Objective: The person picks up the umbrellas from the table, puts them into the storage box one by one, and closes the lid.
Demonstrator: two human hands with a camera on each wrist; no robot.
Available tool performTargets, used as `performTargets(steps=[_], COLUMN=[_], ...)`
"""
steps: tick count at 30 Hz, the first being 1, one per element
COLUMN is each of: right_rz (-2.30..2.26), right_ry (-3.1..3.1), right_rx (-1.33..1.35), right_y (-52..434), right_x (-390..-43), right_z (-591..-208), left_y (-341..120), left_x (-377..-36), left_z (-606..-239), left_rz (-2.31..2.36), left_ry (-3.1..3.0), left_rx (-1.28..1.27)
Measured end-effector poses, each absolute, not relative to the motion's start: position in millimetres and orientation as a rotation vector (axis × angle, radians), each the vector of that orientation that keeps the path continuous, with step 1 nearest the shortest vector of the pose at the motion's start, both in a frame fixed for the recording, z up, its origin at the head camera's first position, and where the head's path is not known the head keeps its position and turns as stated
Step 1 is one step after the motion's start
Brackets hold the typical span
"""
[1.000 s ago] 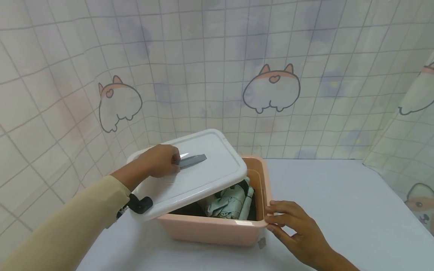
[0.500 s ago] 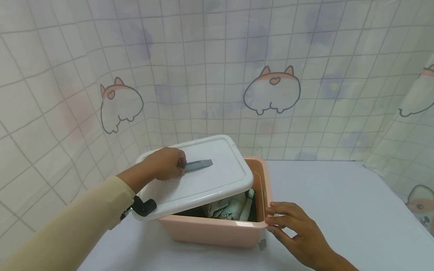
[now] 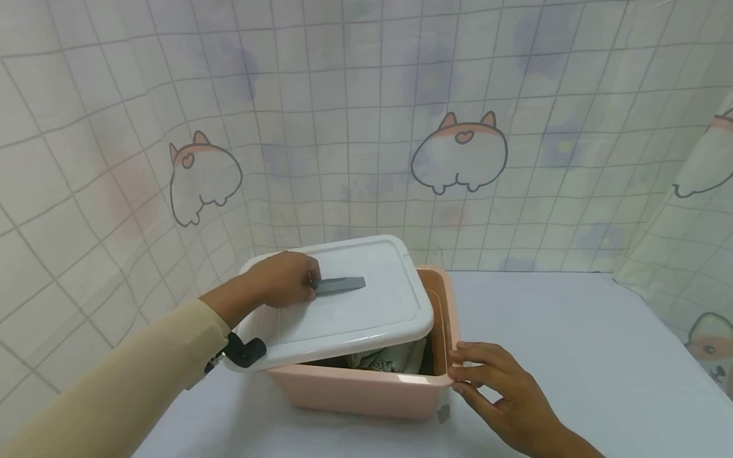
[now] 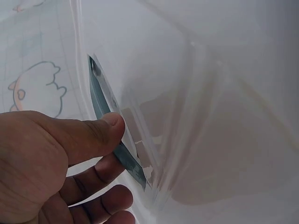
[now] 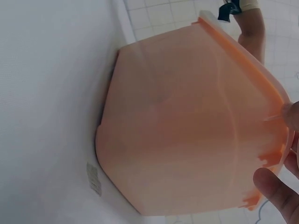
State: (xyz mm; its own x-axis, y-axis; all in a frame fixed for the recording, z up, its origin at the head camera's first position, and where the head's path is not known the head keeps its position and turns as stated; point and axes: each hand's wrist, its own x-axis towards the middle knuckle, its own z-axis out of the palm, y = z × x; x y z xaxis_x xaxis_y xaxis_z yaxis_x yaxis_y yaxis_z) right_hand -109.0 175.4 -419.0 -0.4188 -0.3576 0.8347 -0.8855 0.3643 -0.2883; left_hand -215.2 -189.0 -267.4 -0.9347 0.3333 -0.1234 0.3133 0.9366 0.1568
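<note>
The left hand [image 3: 283, 280] has its fingers [image 4: 100, 135] clenched round the grey handle [image 3: 339, 285] of the white lid [image 3: 366, 312], which sits tilted over the pink box [image 3: 372, 391] on the surface [image 3: 572, 356]. Rightward, the right hand [image 3: 504, 394] lays relaxed fingers [image 3: 472, 369] against the box's rim, gripping nothing; folded fabric [image 3: 389, 359] shows beneath the lid.

A pink box [image 5: 187, 130] fills the middle of the frame, standing on the white table [image 5: 46, 116]. Fingertips of the right hand [image 5: 275, 189] touch its rim at the lower right.
</note>
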Motion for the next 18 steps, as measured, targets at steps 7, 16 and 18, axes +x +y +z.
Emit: performTargets(steps=[7,16,18], right_rz=[0.985,0.985,0.987], right_ry=[-1.907,-1.913,-1.912], right_rx=[1.066,1.068,1.073], right_y=[172.3,171.8,172.2], right_x=[-108.4,-107.5,-107.5], right_z=[-416.8,-415.2,-415.5], left_y=[-189.1,-184.8,-183.8], left_x=[-218.4,-215.5,-214.7], left_z=[-270.3,-269.8,-269.2], left_rz=[0.177,0.173,0.162], left_ry=[2.918,2.882,2.875], left_rx=[0.57,0.639,0.663])
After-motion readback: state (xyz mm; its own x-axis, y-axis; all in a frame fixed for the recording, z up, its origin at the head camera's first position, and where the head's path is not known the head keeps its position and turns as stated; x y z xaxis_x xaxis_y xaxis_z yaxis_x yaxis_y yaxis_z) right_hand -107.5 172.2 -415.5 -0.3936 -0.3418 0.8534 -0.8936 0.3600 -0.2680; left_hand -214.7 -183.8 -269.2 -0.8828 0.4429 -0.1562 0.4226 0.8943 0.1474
